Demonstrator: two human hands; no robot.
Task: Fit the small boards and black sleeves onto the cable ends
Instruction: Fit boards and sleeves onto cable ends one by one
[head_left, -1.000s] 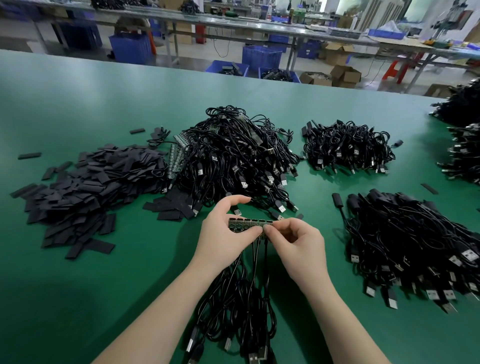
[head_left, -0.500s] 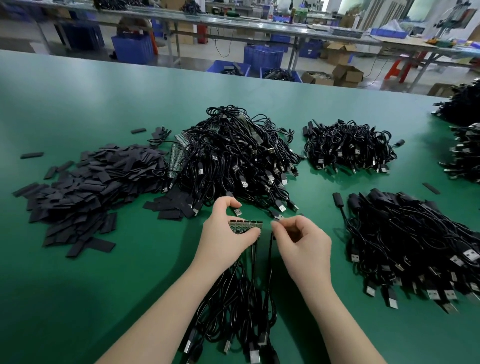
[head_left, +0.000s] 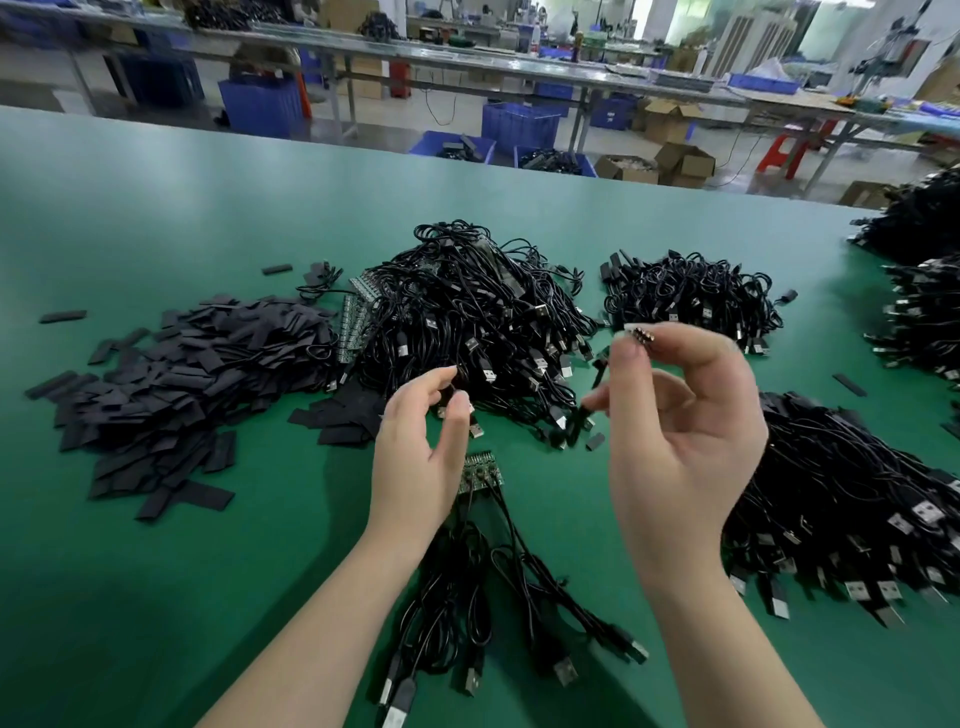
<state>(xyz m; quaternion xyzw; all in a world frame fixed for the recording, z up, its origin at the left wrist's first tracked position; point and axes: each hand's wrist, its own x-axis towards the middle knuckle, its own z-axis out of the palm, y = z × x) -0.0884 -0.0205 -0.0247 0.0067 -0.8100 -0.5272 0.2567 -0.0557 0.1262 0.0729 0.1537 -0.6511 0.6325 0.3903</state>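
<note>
My right hand (head_left: 675, 447) is raised above the table and pinches a small board (head_left: 638, 332) between thumb and fingertips. A blurred black cable end (head_left: 575, 428) hangs near its lower fingers. My left hand (head_left: 421, 457) hovers with its fingers loosely curled, and I see nothing held in it. Just under it, a short strip of green boards (head_left: 480, 474) lies on the green table (head_left: 156, 597). The strip's cables (head_left: 467, 597) trail toward me. A heap of flat black sleeves (head_left: 171, 374) lies at the left.
A big tangle of USB cables (head_left: 467, 322) sits behind my hands, with spare board strips (head_left: 356, 322) at its left edge. Smaller cable piles lie at the back (head_left: 685, 296) and the right (head_left: 857, 493). Benches and blue crates stand beyond the table.
My right hand broke a small board off the strip's right end and lifted it up and right. My left hand let go of the strip, which now lies on the table.
</note>
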